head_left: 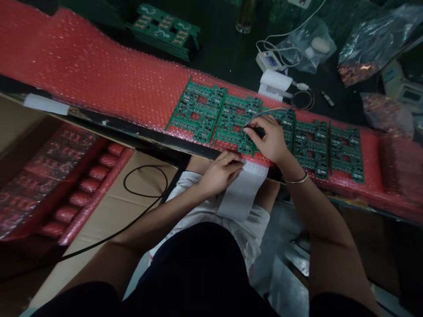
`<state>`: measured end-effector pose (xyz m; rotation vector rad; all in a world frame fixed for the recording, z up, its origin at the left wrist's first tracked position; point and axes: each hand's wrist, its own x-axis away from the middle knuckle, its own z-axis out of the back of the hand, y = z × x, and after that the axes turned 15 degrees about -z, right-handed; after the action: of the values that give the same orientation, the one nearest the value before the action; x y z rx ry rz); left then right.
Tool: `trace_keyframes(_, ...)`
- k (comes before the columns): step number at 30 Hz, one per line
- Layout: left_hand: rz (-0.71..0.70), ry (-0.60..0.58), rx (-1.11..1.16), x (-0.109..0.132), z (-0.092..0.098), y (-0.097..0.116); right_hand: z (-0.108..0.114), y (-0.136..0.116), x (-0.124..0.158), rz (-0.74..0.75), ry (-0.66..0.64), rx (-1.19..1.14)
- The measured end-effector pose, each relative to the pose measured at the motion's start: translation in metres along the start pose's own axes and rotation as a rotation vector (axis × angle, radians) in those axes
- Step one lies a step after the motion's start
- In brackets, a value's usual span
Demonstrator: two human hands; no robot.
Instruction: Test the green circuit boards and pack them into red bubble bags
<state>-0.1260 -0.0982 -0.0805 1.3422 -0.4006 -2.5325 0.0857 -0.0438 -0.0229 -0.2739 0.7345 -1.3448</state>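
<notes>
Several green circuit boards (198,111) lie in a row on a red bubble-wrap sheet (99,75). My right hand (269,138) is closed round a small dark tool (257,130) with coloured wires, pressed on the second board (234,121). My left hand (220,171) pinches the top of a white label strip (243,193) that hangs over the table edge onto my lap. A ring sits on the left hand, a bangle on the right wrist.
A cardboard box (109,211) with red-wrapped rolls (82,185) stands at the left. A black cable (145,180) loops over it. More boards (165,28), a small white device (269,61), plastic bags (370,44) lie behind.
</notes>
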Motion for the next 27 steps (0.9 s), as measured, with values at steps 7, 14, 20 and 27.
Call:
trace_keyframes(7,0.055,0.014,0.018,-0.001,0.000,0.004,0.000,0.000,0.000,-0.002,0.004,0.001)
trace_keyframes(14,0.148,-0.059,-0.011,-0.028,0.034,0.010,-0.001,0.000,0.000,-0.004,0.009,0.008)
trace_keyframes(20,0.278,-0.146,-0.050,-0.060,0.039,-0.021,-0.001,0.000,0.000,0.001,0.012,0.022)
trace_keyframes(27,0.325,-0.238,-0.110,-0.064,0.026,-0.028,-0.002,-0.001,0.000,-0.014,0.000,-0.007)
